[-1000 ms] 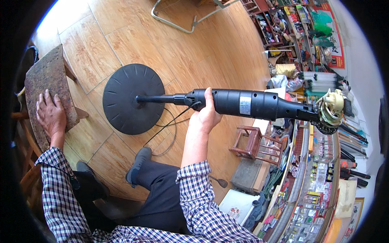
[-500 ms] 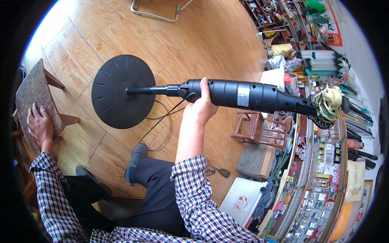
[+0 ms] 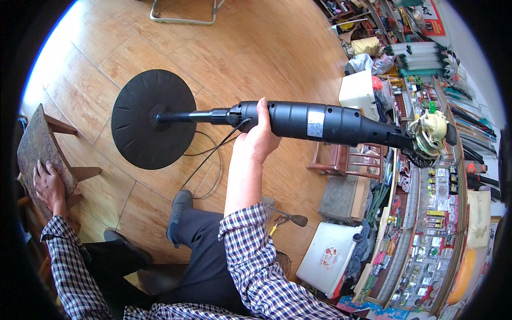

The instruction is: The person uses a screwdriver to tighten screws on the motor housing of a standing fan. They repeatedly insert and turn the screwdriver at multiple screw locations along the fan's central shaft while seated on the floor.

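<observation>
A black pedestal fan [image 3: 298, 121], its head bare with a cream-coloured motor [image 3: 431, 128] exposed, is held lengthwise across my view. My right hand [image 3: 259, 137] wraps round its thick ribbed body near the slim pole, thumb on top. The round black base [image 3: 144, 120] is at the left end of the pole, and the motor at the right end. A black cord [image 3: 217, 143] hangs from the body towards the floor. My left hand [image 3: 49, 186] lies flat, fingers spread, on the worn top of a small wooden stool [image 3: 40, 141].
On the right stands a long display counter [image 3: 421, 240] packed with small packets. Beside it are a small reddish wooden chair [image 3: 338, 160], a grey box [image 3: 338, 200] and a white lidded box [image 3: 328, 253]. A dark-headed tool [image 3: 298, 220] lies on the tiled floor [image 3: 154, 202] near my legs.
The fan and my right hand have shifted slightly left in view. The stool with my left hand on it appears lower, and the surroundings have turned a little. Both grips look the same.
</observation>
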{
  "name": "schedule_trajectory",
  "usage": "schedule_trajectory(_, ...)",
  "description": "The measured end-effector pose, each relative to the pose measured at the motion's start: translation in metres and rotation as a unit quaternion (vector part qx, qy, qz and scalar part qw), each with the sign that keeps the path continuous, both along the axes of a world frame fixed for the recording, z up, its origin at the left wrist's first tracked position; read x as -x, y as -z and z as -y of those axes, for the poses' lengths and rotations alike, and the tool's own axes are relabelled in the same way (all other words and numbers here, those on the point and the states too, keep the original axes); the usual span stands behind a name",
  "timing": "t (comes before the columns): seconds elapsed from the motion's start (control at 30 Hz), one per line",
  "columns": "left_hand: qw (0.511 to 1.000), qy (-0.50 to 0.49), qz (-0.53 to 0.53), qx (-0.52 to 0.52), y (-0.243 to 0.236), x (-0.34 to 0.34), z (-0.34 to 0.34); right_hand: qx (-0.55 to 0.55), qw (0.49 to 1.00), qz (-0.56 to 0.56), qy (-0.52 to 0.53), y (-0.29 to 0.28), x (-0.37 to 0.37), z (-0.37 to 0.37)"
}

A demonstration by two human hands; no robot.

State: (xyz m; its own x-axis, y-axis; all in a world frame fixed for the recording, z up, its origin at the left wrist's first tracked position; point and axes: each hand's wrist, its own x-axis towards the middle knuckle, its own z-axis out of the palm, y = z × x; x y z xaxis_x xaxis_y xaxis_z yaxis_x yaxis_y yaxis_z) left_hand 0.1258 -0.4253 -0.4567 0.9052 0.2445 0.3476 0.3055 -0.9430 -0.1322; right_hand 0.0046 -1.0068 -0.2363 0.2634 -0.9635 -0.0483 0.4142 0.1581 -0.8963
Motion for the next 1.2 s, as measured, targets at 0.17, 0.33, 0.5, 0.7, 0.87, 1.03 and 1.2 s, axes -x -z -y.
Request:
schedule_trajectory(0.17, 1.000, 0.008, 0.000, 0.012, -0.002, -0.002, -0.005, -0.024, 1.000, 0.012, 0.014, -0.002, 0.002, 0.001)
schedule_trajectory(0.33, 1.000, 0.015, 0.000, 0.012, 0.000, -0.005, -0.012, -0.032, 0.999, 0.006, 0.026, 0.002, 0.004, 0.006)
schedule_trajectory(0.5, 1.000, 0.018, 0.003, 0.013, 0.006, -0.008, -0.021, -0.026, 0.999, 0.013, 0.023, 0.006, 0.006, 0.008)
schedule_trajectory(0.7, 1.000, 0.019, 0.004, 0.010, 0.010, -0.011, -0.032, -0.025, 0.999, 0.018, 0.018, 0.005, 0.007, 0.008)
schedule_trajectory(0.87, 1.000, 0.024, 0.006, 0.001, 0.016, -0.013, -0.039, -0.036, 0.999, 0.009, 0.020, 0.001, 0.008, 0.003)
schedule_trajectory(1.03, 1.000, 0.025, 0.010, -0.004, 0.021, -0.014, -0.047, -0.035, 0.999, 0.008, 0.020, 0.001, 0.007, 0.000)
schedule_trajectory(1.2, 1.000, 0.026, 0.010, -0.009, 0.026, -0.014, -0.053, -0.030, 0.999, 0.016, 0.018, 0.010, 0.007, 0.003)
